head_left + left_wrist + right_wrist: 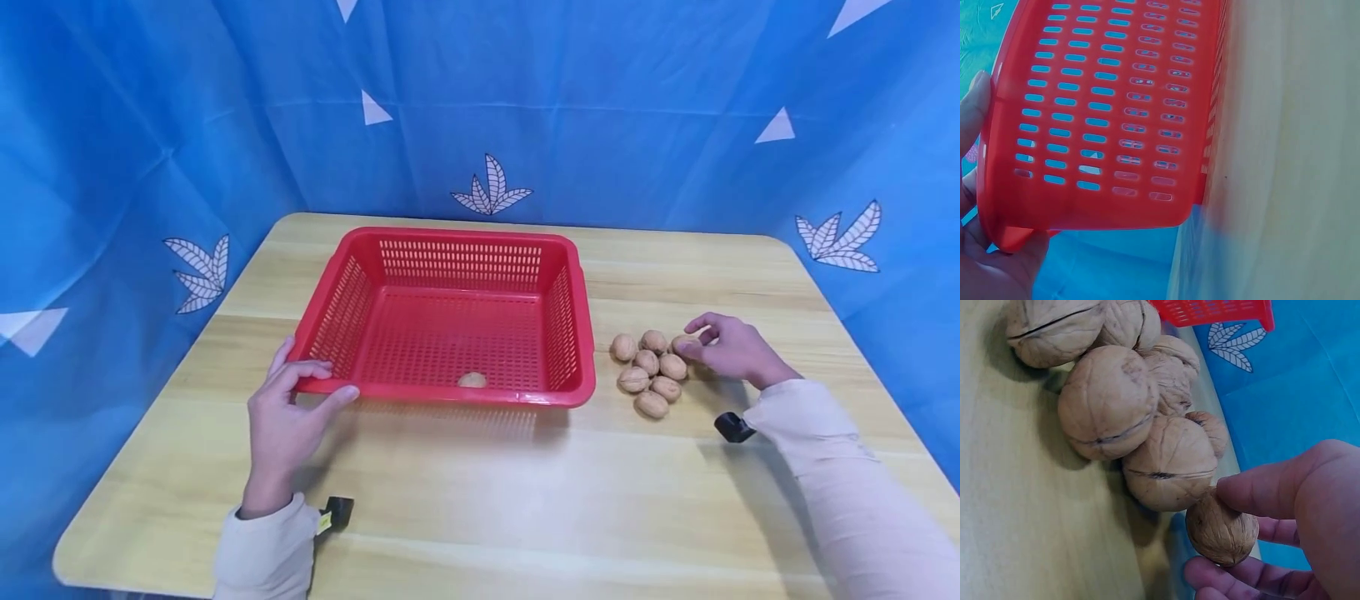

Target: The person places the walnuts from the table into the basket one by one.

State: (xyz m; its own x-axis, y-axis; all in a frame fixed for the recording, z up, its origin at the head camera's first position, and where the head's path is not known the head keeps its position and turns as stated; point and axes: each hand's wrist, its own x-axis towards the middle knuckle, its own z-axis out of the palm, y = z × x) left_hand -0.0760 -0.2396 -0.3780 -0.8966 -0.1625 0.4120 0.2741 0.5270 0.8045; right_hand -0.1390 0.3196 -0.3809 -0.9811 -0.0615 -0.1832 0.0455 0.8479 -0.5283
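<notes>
A red plastic basket (555, 398) with slotted walls stands on the table, and a single walnut (472, 380) lies inside by its near wall. At its near left corner, my left hand (288, 412) grips the rim between thumb and fingers; the left wrist view shows the slotted side wall (1085, 212) close up. To the right of the basket is a cluster of several walnuts (651, 405). My right hand (731, 346) pinches one walnut (1222, 528) at the cluster's right edge, thumb on one side and fingers on the other.
The light wooden table (480, 517) has rounded corners. A blue curtain (600, 108) with white leaf and triangle prints hangs behind it and along both sides. Each wrist wears a small black device (733, 427) near the sleeve cuff.
</notes>
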